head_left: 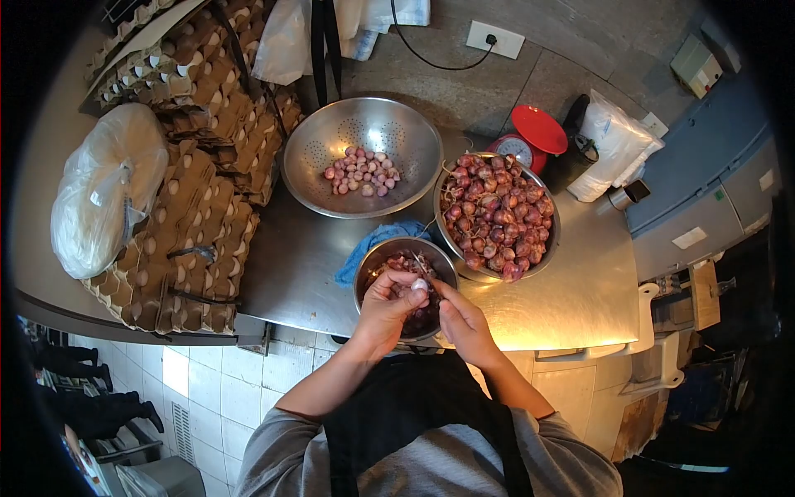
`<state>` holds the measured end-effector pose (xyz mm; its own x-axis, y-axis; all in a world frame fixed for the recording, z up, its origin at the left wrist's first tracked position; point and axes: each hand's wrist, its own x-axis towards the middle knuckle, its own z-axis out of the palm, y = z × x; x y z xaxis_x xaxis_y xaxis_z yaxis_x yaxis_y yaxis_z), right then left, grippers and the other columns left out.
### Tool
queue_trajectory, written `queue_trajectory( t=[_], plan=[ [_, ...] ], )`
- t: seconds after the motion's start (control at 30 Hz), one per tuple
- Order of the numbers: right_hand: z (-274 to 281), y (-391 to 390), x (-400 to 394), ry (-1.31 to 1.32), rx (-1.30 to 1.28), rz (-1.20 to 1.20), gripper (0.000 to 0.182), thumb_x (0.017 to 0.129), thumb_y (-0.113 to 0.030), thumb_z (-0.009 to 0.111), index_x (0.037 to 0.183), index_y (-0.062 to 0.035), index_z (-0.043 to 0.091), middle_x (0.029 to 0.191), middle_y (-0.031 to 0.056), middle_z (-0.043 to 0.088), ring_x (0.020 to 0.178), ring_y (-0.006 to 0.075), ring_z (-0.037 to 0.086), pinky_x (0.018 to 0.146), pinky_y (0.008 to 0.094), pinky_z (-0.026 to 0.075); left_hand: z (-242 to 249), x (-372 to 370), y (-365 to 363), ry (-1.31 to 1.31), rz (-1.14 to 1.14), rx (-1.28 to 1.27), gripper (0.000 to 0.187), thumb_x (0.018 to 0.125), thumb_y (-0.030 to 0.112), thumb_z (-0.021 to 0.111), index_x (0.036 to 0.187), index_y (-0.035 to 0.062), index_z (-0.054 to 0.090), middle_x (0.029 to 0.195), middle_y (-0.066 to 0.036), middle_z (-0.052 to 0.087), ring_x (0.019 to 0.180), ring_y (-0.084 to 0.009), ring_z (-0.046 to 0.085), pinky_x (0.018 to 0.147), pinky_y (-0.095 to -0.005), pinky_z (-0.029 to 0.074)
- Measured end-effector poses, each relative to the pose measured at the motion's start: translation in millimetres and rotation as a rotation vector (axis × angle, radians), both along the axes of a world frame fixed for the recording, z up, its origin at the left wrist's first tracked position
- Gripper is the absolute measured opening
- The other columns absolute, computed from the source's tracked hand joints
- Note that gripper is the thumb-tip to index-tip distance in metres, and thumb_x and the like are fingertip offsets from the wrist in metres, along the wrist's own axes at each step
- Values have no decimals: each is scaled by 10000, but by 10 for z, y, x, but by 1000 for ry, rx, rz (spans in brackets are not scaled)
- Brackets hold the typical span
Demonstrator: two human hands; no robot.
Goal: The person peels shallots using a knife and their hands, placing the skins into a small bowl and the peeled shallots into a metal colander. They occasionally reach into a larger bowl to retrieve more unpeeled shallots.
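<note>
Pinched between the thumb and fingers of my left hand [383,313] is a small pale shallot [420,285]. My right hand [465,325] is closed around a small knife [426,266], whose thin blade points up and away beside the shallot. Both hands are over a metal bowl [362,286] holding reddish peelings. Behind it, a large steel colander [302,170] contains several peeled shallots [362,171]. To the right, another metal bowl [553,242] is heaped with unpeeled red shallots [498,211]. The knife's handle is mostly hidden by my right hand.
A blue cloth [364,250] lies between colander and near bowl on the steel table [290,277]. Stacked egg trays [178,240] and a plastic bag [108,195] stand left. A red scale [538,131] is behind the shallots. Another person's legs [99,410] show lower left.
</note>
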<state>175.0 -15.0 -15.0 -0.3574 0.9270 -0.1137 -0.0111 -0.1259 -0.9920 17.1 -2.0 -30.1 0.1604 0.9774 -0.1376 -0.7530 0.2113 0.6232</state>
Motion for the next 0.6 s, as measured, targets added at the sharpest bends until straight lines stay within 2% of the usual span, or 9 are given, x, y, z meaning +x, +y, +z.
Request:
queue_trajectory(
  t=[0.1, 0.3, 0.4, 0.5, 0.6],
  plan=[
    [6, 44, 2, 71, -58, -40, 368, 936, -190, 394, 1274, -45, 395, 621, -59, 340, 505, 28, 310, 466, 156, 282, 43, -4, 1, -22, -33, -5, 181, 790, 52, 618, 956, 91, 557, 909, -16, 589, 852, -103, 561, 778, -262, 473],
    [118, 85, -17, 15, -26, -100, 411, 935, -169, 387, 1337, -112, 325, 617, -69, 341, 507, 26, 305, 466, 155, 286, 111, -6, 21, -51, -25, -29, 231, 813, 62, 590, 1037, 105, 556, 947, -9, 591, 901, -101, 554, 814, -258, 456],
    [103, 63, 24, -40, 56, 4, 431, 932, -161, 389, 1353, -140, 300, 634, -64, 352, 515, 31, 315, 474, 156, 292, 92, 2, 38, -29, -7, -23, 237, 816, 58, 584, 1047, 101, 554, 966, -10, 589, 908, -101, 550, 826, -265, 449],
    [126, 21, -2, 5, 23, 48, 431, 928, -158, 397, 1349, -125, 306, 665, -49, 394, 526, 40, 339, 489, 167, 314, 35, 8, 56, -30, 5, -14, 223, 815, 35, 577, 1030, 90, 555, 975, -19, 585, 912, -110, 552, 832, -271, 450],
    [105, 16, -49, -60, 69, 30, 417, 925, -163, 405, 1330, -95, 332, 775, -18, 493, 567, 49, 396, 534, 175, 360, -25, 16, 66, -54, 16, 12, 211, 811, 7, 572, 1012, 72, 555, 976, -32, 585, 917, -122, 556, 836, -273, 458]
  ],
)
